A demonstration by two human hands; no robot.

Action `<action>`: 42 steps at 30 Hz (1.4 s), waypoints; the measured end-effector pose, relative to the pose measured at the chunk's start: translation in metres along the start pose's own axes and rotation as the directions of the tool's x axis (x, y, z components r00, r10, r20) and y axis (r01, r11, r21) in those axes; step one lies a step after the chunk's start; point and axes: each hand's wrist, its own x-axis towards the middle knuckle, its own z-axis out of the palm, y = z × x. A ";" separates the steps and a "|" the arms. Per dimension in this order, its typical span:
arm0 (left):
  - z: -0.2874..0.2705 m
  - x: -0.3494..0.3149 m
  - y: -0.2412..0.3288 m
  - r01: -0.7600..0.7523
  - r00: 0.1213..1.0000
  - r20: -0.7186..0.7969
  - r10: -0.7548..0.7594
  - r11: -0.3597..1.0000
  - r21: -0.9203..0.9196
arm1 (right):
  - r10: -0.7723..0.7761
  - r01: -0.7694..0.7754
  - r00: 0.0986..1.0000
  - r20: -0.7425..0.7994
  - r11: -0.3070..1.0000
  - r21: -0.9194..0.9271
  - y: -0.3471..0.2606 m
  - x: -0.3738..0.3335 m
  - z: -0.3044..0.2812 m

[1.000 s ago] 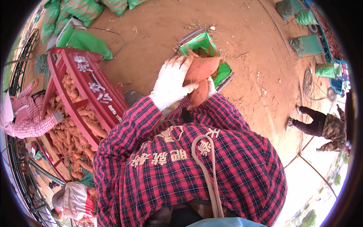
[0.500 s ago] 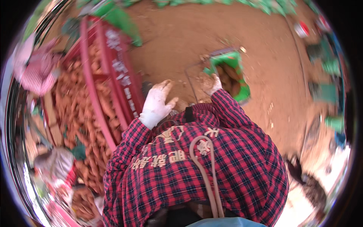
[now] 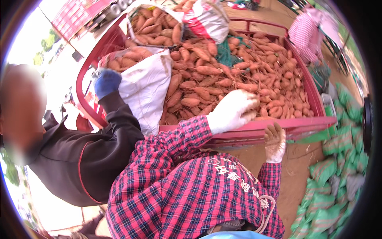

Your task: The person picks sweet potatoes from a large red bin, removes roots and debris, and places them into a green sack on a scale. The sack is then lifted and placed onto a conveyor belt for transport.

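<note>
Change from the earlier frames: the view has swung off the green crate on the dirt and onto the red cart [image 3: 254, 133], which now fills the upper middle. Both hands have left the crate.

Left hand [image 3: 232, 111], white glove, lies palm down on the sweet potatoes [image 3: 223, 79] at the cart's near edge. Fingers are curled loosely over one or two roots; whether they actually grip cannot be told. Right hand [image 3: 275, 142], soiled glove, sits against the outer face of the cart's near rail, fingers bent, nothing visibly in it.

Roots fill the cart bed in a loose pile. Those by the left hand lie with long axes mostly across the picture, tips pointing left and right; deeper in the heap, directions are mixed.

A second person in a dark sleeve [image 3: 119, 127] stands at left, blue glove [image 3: 105, 81] on a white sack [image 3: 145, 87] of roots. Green sacks [image 3: 338, 167] line the ground at right.
</note>
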 end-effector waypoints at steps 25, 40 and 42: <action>0.150 0.054 0.011 0.012 0.977 0.213 0.010 0.995 -0.101 | -0.262 0.725 0.657 0.707 -0.036 -0.688 -0.041 0.085 0.002; 0.271 0.129 0.075 0.453 0.869 -0.021 -0.494 0.778 0.435 | -0.079 0.790 0.608 0.790 -0.030 -0.612 -0.245 0.185 -0.140; 0.273 0.126 0.077 0.434 0.888 -0.085 -0.452 0.760 0.484 | -0.062 0.806 0.590 0.805 -0.008 -0.592 -0.244 0.183 -0.139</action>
